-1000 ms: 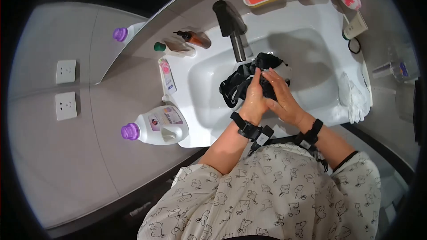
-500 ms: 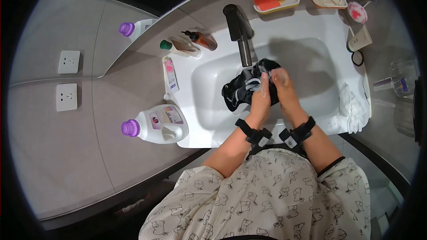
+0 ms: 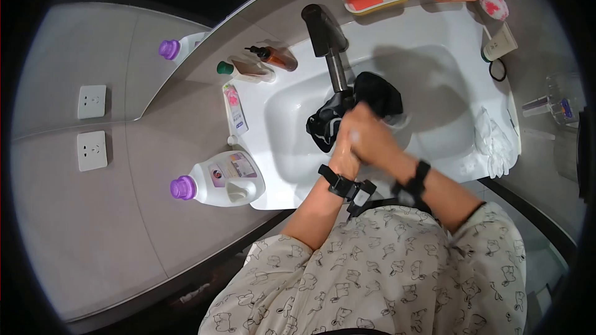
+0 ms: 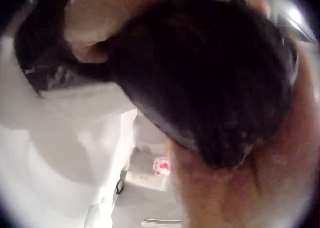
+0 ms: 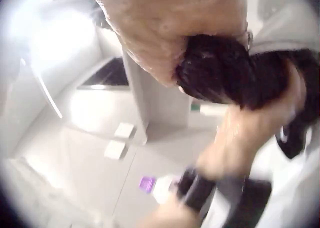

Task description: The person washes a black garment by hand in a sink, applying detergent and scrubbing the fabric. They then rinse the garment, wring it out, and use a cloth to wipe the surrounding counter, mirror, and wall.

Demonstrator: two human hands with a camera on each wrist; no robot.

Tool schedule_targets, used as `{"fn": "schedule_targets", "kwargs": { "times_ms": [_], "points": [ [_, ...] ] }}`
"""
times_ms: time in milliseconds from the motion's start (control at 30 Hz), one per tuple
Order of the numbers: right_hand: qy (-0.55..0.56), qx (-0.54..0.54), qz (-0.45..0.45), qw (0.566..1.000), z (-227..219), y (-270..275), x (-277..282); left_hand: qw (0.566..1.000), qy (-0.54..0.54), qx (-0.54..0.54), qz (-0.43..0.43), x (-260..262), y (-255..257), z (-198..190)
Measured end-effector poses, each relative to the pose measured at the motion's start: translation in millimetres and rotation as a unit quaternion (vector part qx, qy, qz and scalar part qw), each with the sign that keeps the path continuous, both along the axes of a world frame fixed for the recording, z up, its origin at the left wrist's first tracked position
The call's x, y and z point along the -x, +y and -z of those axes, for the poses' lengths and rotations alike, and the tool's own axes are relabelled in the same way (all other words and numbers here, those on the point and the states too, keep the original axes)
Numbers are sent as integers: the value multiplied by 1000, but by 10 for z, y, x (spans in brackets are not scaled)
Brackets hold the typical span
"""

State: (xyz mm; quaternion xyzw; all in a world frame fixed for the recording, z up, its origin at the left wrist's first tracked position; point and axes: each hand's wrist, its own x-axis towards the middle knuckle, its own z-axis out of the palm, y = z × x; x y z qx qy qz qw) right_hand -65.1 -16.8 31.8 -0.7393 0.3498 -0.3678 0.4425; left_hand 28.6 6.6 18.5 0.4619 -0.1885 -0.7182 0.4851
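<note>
By the faucet (image 3: 324, 32), your left grip (image 3: 345, 151) and right grip (image 3: 374, 139) clench black cloth (image 3: 380, 94) that wetness could make slip.

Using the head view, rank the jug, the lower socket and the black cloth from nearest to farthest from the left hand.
1. Black cloth: in the left hand's grip.
2. Jug: off to the hand's left.
3. Lower socket: farthest left, beyond the jug.
</note>
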Motion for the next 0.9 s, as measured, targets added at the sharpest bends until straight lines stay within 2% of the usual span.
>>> {"fn": "schedule_targets", "kwargs": {
  "times_ms": [33,67,133,200,233,267,333,367,400,433,467,533,600,633,667,700,733,767,800,833,867,900],
  "points": [
    [104,-16,144,984,272,-359,59,958,203,-189,-72,121,-92,-15],
    [205,-34,282,937,438,-542,156,947,175,-234,-135,208,-40,234],
    [169,-74,285,941,398,-474,184,950,170,-224,-135,243,16,319],
    [228,-67,165,957,272,-127,-27,951,257,-163,-48,31,10,326],
    [114,-34,88,989,101,120,-67,949,259,-169,-51,45,59,387],
    [92,-38,49,994,-28,224,-120,950,259,-165,-59,48,59,449],
    [166,-21,109,980,167,10,-138,953,253,-150,-68,38,-19,551],
    [215,-46,143,965,367,-189,-63,954,253,-144,-71,54,-27,569],
    [265,-70,175,946,543,-386,44,955,177,-194,-138,184,-26,252],
    [231,-91,263,932,530,-460,107,960,181,-176,-124,165,41,263],
    [231,-91,267,931,515,-363,37,965,182,-157,-107,125,50,294],
    [90,69,126,986,224,100,-206,962,207,-148,-103,74,91,384],
    [43,64,49,996,134,279,-272,957,245,-121,-95,-26,161,433],
    [44,29,84,995,159,137,-212,956,262,-101,-85,-95,109,422],
    [116,57,71,989,178,42,2,954,279,-80,-76,-161,58,417],
    [173,147,101,969,526,-52,129,962,219,-132,-94,-161,-20,294],
    [86,-43,189,977,771,-54,360,945,321,-9,-65,-188,-32,312],
    [217,-70,237,944,669,-113,602,958,274,13,-79,-100,-25,45],
    [264,-92,212,937,1110,-91,846,969,226,36,-92,-16,-43,-226],
    [265,-135,217,930,982,-75,903,968,229,39,-97,-87,-50,-168],
    [267,-135,212,930,879,-91,885,964,261,15,-56,-194,-10,-41],
    [-81,-375,177,906,722,-114,786,956,291,-11,-15,-268,55,52]
  ]
}}
